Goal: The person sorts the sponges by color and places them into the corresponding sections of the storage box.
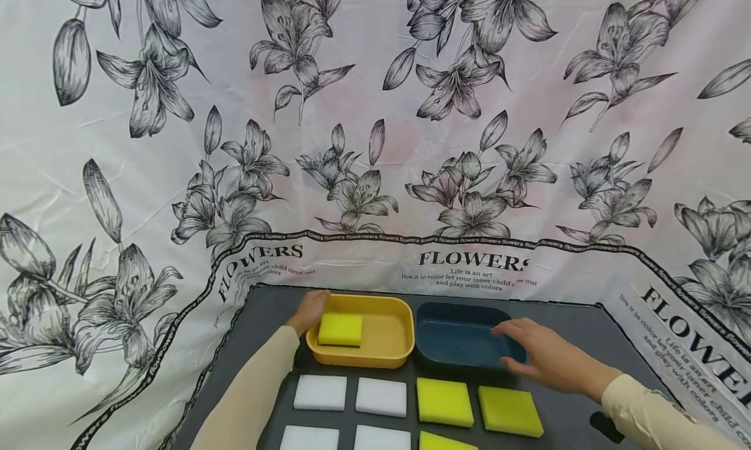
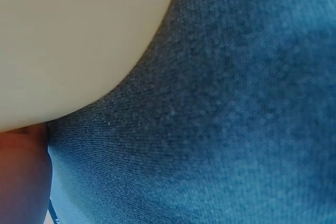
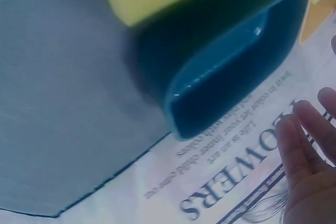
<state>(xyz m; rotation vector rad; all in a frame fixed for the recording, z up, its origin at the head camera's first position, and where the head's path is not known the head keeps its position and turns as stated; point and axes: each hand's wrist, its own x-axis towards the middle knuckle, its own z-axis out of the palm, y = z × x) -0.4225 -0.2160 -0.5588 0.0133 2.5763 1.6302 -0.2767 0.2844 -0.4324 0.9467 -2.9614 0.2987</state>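
Two tubs side by side on a dark table (image 1: pixel 577 352), yellow tub (image 1: pixel 387 332) to the left, blue tub (image 1: pixel 457 336) just beside it. One yellow sponge (image 1: pixel 340 329) lies flat in the yellow tub, toward its left end. Left hand (image 1: pixel 309 312) at that tub's left end, touching the rim; cannot tell whether its fingers curl round it, and the left wrist view is too close to settle it. Right hand (image 1: pixel 542 352) by the right end of the blue tub, fingers and thumb spread, holding nothing. Nearer the person: four white sponges (image 1: pixel 320 392) on the left, three yellow blocks (image 1: pixel 444 403) on the right, nearest ones cut by the frame. Flower-printed cloth (image 1: pixel 364 192) behind.
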